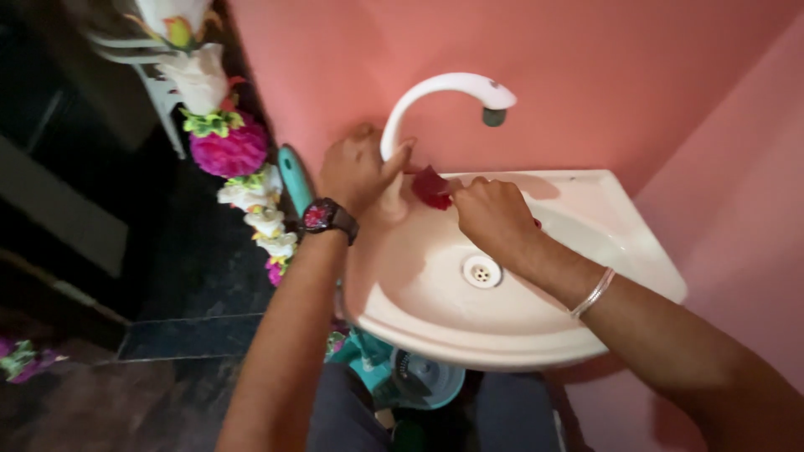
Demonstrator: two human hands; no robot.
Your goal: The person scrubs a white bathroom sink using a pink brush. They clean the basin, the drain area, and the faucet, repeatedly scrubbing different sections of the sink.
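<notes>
Pink walls [603, 75] meet in a corner, with a small white wall-mounted basin [536, 326] fixed into it; drain [481, 271] sits at the bowl's centre. White gooseneck tap [435, 92] arches up from the back rim, with its spout over the bowl. Left hand [356, 167], with a dark wristwatch [328, 218] with a reddish face on the wrist, is at the tap's base, fingers curled around the lower part of the pipe and gripping it. Right hand [494, 213], thin metal bangle [593, 293] on that wrist, has fingers clenched on a red cloth-like scrubber [431, 186], pressed against the basin's back rim just beside the tap base. Scrubber sits between the two hands, touching the right, close to the left. Left of the basin: garland of white and magenta artificial flowers [234, 151] hanging down, teal handle [293, 180] standing behind it. Below the basin a teal bucket-like container [423, 381] is partly hidden. Dark floor [167, 276] to the left.
</notes>
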